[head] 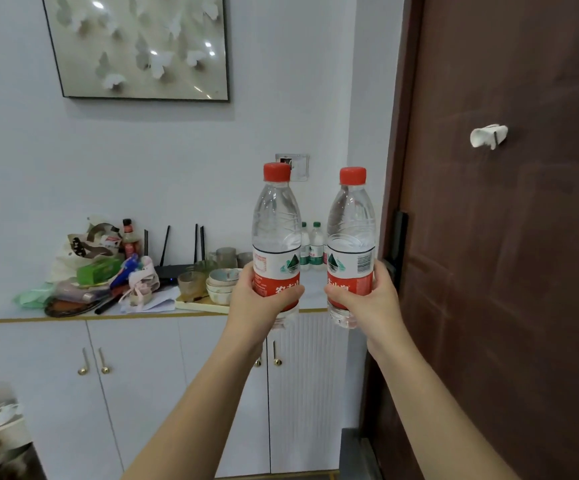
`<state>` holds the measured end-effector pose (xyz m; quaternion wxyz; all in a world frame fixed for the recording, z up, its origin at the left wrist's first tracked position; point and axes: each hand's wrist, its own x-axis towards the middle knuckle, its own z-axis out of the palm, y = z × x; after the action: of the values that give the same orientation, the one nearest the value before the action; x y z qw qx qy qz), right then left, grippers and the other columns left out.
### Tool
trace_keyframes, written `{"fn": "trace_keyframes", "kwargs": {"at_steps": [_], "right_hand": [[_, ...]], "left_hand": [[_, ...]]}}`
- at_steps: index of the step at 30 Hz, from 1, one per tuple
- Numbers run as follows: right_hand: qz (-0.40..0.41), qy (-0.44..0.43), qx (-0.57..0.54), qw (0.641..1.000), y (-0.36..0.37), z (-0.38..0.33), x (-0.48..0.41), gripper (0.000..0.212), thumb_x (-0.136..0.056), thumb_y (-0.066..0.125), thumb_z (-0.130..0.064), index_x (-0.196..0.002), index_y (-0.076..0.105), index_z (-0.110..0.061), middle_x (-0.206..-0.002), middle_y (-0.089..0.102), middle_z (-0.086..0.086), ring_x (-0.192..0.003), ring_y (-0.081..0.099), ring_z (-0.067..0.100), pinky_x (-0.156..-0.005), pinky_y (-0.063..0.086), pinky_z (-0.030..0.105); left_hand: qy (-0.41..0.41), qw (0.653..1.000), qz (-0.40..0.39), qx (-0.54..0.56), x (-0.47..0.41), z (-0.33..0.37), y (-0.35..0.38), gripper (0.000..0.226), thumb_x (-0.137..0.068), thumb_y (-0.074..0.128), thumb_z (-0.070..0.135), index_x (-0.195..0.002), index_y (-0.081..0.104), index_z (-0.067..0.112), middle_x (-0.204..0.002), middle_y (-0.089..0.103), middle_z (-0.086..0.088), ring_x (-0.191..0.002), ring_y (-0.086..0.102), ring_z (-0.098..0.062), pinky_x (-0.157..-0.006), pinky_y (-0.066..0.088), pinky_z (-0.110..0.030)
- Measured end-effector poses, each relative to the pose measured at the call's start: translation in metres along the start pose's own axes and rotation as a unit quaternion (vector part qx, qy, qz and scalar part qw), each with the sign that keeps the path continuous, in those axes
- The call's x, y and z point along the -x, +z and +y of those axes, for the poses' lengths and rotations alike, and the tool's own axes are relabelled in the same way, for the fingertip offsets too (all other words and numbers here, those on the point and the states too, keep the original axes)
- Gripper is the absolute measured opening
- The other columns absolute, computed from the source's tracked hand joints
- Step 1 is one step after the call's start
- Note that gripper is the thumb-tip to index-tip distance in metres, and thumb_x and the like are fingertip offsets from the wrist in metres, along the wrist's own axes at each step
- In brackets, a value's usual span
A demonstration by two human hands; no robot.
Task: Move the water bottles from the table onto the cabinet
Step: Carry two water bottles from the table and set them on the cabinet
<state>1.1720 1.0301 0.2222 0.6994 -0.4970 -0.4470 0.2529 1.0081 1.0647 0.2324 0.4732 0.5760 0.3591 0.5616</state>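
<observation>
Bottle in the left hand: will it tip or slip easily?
The bottle is tall and narrow, so it may tip if nudged. Its clear plastic probably gives under a squeeze. The left hand grips its label, likely less slippery.

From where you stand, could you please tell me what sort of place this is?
Probably a home entryway: a brown door stands beside a white cabinet whose top holds stacked bowls, a router and other household clutter, with a framed butterfly picture on the wall above.
</observation>
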Motion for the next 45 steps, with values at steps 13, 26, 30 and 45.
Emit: {"fn": "trace_keyframes", "kwargs": {"at_steps": [13, 26, 30, 45], "right_hand": [[0.05, -0.007, 0.02, 0.999, 0.049, 0.078, -0.186, 0.071, -0.068, 0.087, -0.007, -0.123, 0.05, -0.032, -0.105, 0.065, -0.015, -0.093, 0.064, 0.003, -0.074, 0.055, 0.023], [0.083, 0.062, 0.057, 0.993, 0.049, 0.195, -0.299, 0.068, -0.068, 0.086, -0.007, -0.124, 0.051, -0.027, -0.108, 0.067, -0.009, -0.095, 0.066, 0.006, -0.081, 0.056, 0.03], [0.061, 0.096, 0.07, 0.991, 0.04, 0.243, -0.331, 0.069, -0.071, 0.085, -0.009, -0.127, 0.048, -0.028, -0.108, 0.063, -0.012, -0.096, 0.062, 0.003, -0.084, 0.055, 0.031], [-0.003, 0.156, 0.128, 0.979, 0.02, 0.391, -0.449, 0.063, -0.07, 0.083, -0.002, -0.122, 0.052, -0.018, -0.104, 0.066, -0.009, -0.091, 0.065, 0.006, -0.066, 0.05, 0.009]], "left_hand": [[-0.002, 0.997, -0.067, 0.023, -0.22, -0.067, 0.027, 0.065, -0.07, 0.083, 0.011, -0.126, 0.051, 0.018, -0.112, 0.066, -0.002, -0.102, 0.064, -0.02, -0.084, 0.057, -0.038], [-0.05, 0.994, -0.09, 0.022, -0.342, -0.177, 0.074, 0.05, -0.074, 0.078, 0.002, -0.107, 0.05, 0.027, -0.101, 0.064, 0.004, -0.089, 0.063, -0.008, -0.061, 0.049, -0.015], [-0.073, 0.995, -0.069, 0.006, -0.369, -0.228, 0.093, 0.054, -0.074, 0.078, 0.003, -0.117, 0.051, 0.018, -0.105, 0.065, -0.002, -0.094, 0.065, -0.015, -0.061, 0.051, -0.017], [-0.152, 0.987, 0.003, -0.043, -0.458, -0.365, 0.156, 0.053, -0.075, 0.075, 0.001, -0.116, 0.046, 0.018, -0.105, 0.063, -0.005, -0.091, 0.063, -0.014, -0.076, 0.055, -0.027]]}}
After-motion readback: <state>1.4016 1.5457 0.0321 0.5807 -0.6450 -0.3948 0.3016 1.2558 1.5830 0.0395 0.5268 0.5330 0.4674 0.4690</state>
